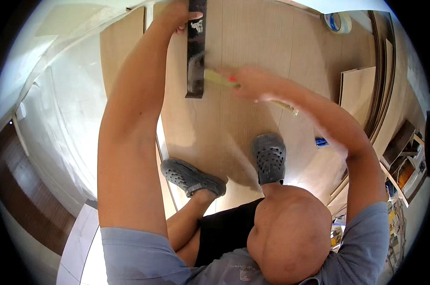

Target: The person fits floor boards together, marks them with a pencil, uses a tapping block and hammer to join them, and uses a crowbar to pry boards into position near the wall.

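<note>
My left hand (pixel 179 19) is stretched out at the top of the head view, closed on the far end of a flat black metal bar (pixel 196 38). The bar lies lengthwise on the wood-look floor, with a small lip at its near end and a pale worn patch near my fingers. My right hand (pixel 253 83) is wrapped round the pale yellow handle of a hammer (pixel 218 79). Motion smears the hammer's head, which is over the near half of the bar; whether they touch I cannot tell.
A tape roll (pixel 337 23) sits at the far right. Long planks (pixel 383 71) lean along the right side, beside a short board (pixel 357 88). A small blue object (pixel 322 142) lies near my right arm. My feet wear grey clogs (pixel 269 154); a pale wall (pixel 67 118) stands left.
</note>
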Available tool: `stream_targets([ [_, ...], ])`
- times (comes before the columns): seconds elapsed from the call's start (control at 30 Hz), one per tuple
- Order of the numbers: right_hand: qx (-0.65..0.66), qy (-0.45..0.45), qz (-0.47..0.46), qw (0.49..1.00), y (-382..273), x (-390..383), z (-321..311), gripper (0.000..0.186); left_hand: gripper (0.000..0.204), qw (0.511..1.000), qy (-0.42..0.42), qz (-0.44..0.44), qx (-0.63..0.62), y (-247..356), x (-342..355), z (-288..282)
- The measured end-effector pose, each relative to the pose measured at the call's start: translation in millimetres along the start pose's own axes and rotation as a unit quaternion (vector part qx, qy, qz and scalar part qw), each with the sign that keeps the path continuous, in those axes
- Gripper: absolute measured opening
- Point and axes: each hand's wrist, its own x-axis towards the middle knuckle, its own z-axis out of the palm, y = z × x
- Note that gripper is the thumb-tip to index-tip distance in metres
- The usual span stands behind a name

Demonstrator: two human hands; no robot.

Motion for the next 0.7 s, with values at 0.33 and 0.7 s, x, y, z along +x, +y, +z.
stream_targets([
  [0.33,0.002,0.098,0.002,0.995,6,-13,33,0.071,0.061,1.0,-0.003,-0.008,0.024,2,23,1],
  [0.7,0.025,-0.011,0.043,0.999,-8,-9,8,0.068,0.051,0.999,-0.001,0.0,-0.052,-5,7,5],
])
